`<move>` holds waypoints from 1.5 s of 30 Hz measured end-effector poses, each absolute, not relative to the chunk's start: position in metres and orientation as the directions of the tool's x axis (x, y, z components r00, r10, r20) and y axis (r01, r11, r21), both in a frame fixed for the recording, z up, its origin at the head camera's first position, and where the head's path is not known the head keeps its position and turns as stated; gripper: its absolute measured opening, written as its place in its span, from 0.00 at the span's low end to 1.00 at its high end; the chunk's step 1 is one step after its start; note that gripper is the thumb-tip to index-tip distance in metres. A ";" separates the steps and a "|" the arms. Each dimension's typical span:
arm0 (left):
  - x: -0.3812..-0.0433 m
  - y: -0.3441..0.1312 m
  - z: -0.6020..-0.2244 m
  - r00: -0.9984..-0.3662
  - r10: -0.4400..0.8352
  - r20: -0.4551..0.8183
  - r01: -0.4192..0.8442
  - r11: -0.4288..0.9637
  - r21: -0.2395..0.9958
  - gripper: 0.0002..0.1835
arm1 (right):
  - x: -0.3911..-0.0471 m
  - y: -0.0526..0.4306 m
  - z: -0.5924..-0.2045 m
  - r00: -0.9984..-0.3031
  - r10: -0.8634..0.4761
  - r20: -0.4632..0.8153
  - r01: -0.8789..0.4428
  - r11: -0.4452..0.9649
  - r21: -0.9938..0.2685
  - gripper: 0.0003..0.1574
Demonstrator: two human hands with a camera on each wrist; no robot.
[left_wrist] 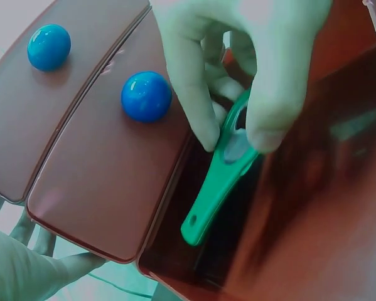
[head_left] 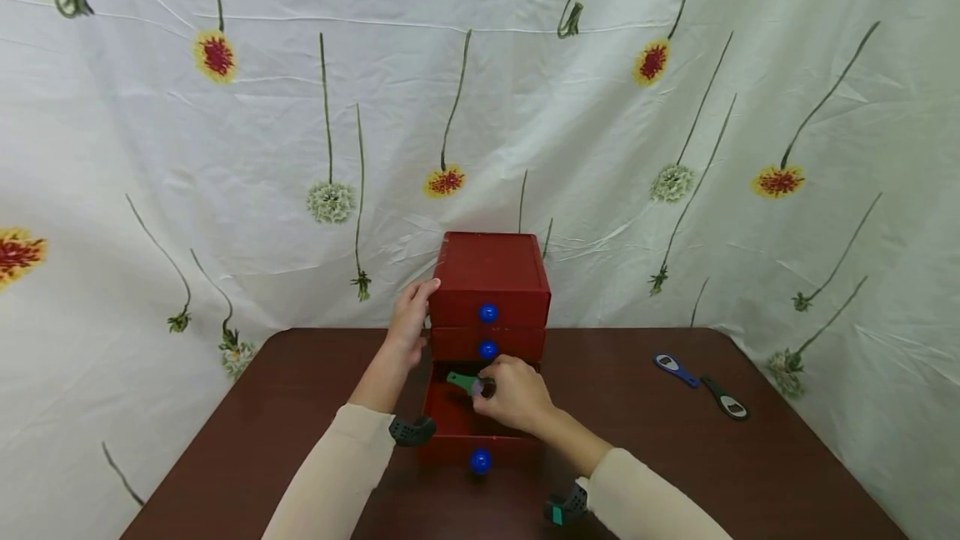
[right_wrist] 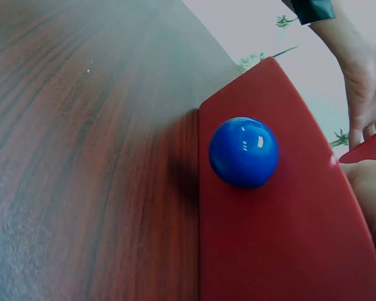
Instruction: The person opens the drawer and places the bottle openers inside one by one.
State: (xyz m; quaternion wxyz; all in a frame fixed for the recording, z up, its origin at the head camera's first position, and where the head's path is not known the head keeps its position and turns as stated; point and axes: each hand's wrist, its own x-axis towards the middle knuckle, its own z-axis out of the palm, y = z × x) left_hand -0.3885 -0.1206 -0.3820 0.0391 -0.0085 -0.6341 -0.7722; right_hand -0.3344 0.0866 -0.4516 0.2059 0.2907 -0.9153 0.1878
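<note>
A small red drawer cabinet [head_left: 491, 261] stands on the table, its bottom drawer [head_left: 513, 450] pulled out toward me. My right hand [head_left: 517, 394] reaches over that drawer and pinches a green bottle opener [left_wrist: 206, 200] between thumb and fingers. In the left wrist view the opener's handle end points down and away from the fingers, over the drawer's inside. My left hand [head_left: 408, 319] rests along the cabinet's left side with its fingers extended. The right wrist view shows the drawer's front with a round blue knob [right_wrist: 243, 152].
A blue bottle opener [head_left: 676, 370] and a black bottle opener [head_left: 725, 398] lie at the right of the dark wood table [head_left: 622, 457]. Two upper drawers are closed, each with a blue knob [head_left: 488, 312]. A flowered white cloth [head_left: 570, 123] hangs behind the table.
</note>
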 end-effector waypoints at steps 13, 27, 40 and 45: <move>-0.387 -0.120 -0.382 -0.997 -0.045 0.062 0.069 -0.184 0.981 0.31 | -0.333 0.092 -0.454 -0.776 -0.426 0.465 -0.574 0.782 -0.241 0.24; -0.388 -0.121 -0.383 -0.997 -0.054 0.058 0.067 -0.181 0.981 0.29 | -0.324 0.121 -0.447 -0.768 -0.418 0.485 -0.600 0.734 -0.318 0.23; -0.389 -0.121 -0.383 -0.997 -0.052 0.056 0.065 -0.178 0.982 0.29 | -0.321 0.161 -0.437 -0.774 -0.375 0.511 -0.579 0.745 -0.332 0.22; -0.389 -0.120 -0.381 -0.998 -0.051 0.041 0.049 -0.178 0.983 0.28 | -0.320 0.182 -0.431 -0.790 -0.329 0.517 -0.535 0.781 -0.321 0.21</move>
